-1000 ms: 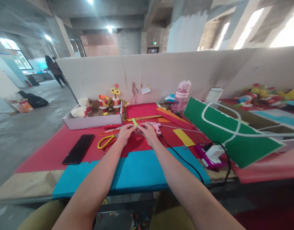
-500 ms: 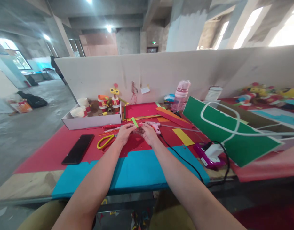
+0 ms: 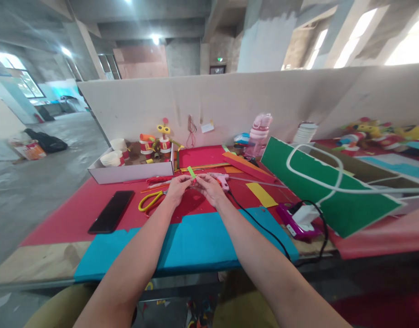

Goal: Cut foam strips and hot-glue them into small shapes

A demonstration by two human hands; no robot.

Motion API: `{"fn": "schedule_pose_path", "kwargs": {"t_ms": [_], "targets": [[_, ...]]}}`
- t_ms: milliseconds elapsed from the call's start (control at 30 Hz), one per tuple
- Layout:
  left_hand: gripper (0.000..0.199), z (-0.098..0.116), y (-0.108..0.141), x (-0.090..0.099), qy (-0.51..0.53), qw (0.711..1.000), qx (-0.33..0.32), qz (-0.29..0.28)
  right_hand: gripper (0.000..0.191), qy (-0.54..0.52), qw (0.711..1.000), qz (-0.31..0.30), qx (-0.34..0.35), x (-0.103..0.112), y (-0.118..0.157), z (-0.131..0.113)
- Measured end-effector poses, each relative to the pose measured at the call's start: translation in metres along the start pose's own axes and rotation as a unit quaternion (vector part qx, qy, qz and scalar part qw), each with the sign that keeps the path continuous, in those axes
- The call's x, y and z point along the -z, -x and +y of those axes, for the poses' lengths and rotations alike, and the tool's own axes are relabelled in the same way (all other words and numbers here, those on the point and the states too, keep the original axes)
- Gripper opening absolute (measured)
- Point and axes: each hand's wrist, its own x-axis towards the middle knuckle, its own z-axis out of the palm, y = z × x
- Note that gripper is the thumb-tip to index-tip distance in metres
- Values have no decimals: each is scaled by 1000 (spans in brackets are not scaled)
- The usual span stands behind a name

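Observation:
Over the middle of the red table covering, my left hand [image 3: 177,189] pinches a small green paper strip [image 3: 191,172] that sticks up between the hands. My right hand [image 3: 211,188] meets it from the right, its fingers closed on a small red piece [image 3: 194,181] at the strip's lower end. Both sets of fingertips nearly touch. Just behind my right hand lies a pink glue gun [image 3: 223,181]. Yellow-handled scissors [image 3: 150,201] rest beside my left wrist, partly covered by it.
A black phone [image 3: 111,212] lies at the left. Behind it, a white box [image 3: 132,175] holds cups and figures. At the right are a yellow paper [image 3: 262,195], a purple power strip [image 3: 298,223] with cables, and a green board [image 3: 327,193].
My right hand's fingers have moved slightly left and closed in towards my left fingertips, covering more of the red piece. The green strip stays in nearly the same place.

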Motion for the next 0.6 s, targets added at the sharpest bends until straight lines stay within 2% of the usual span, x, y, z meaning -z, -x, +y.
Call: {"fn": "schedule_pose_path", "kwargs": {"t_ms": [233,433,600], "targets": [[19,-3,-1,0,-20,1000,4,9,38,11,999,34,6,0,-2,2],[21,-8,-3,3,-48,999,2,4,35,82,993,78,38,3,-6,6],[27,-9,-3,0,47,998,26,-30,27,145,979,101,105,5,-9,7]]}}
